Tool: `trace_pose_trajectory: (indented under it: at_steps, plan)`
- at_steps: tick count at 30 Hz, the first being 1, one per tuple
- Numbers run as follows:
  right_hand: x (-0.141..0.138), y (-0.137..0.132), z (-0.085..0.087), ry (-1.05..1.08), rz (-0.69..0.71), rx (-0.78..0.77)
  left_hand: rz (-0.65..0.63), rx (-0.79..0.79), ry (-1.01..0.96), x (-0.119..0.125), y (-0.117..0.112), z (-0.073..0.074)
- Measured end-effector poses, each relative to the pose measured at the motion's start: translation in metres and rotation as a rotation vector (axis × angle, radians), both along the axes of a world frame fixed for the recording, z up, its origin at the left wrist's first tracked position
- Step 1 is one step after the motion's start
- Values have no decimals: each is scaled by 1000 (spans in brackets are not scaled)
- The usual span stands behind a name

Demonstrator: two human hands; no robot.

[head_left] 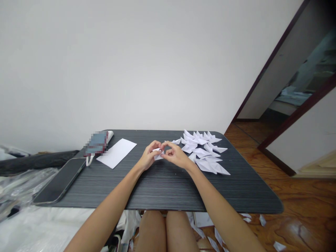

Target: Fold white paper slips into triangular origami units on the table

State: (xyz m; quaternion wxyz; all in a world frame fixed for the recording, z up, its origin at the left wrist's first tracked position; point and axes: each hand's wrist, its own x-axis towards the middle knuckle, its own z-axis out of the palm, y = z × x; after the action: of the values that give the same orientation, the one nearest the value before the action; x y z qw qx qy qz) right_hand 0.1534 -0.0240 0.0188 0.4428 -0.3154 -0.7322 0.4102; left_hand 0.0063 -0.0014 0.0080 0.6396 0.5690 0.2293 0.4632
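Both hands meet over the middle of the dark table [162,189]. My left hand [148,156] and my right hand [175,154] pinch a small folded piece of white paper [158,154] between their fingertips, just above the tabletop. To the right of my right hand lies a pile of several folded white paper shapes [203,150]. A flat white paper sheet [116,152] lies to the left of my left hand.
A dark phone [61,180] lies at the table's left edge, with a second device [97,143] and a white cable behind it. Paper scraps [246,218] litter the wooden floor. A doorway [296,87] opens at the right. My knees sit under the table's front edge.
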Motion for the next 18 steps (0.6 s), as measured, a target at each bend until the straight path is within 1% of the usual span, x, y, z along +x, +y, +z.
trace_pose_trajectory:
  at_steps: [4,9,11,14,16,18]
  plan:
    - [-2,4,-6,12,-49,45,42,3,-24,1,1,0]
    - [0,8,-10,-14,-102,92,148,63,-21,0,6,-3]
    - [2,8,-10,-41,-153,113,178,106,17,-2,9,-4]
    - [7,9,-9,-75,-225,129,232,212,110,-6,14,-4]
    - [10,9,-8,-88,-261,144,225,268,180,-9,17,-6]
    - [12,9,-8,-94,-286,167,189,296,234,-12,18,-7]
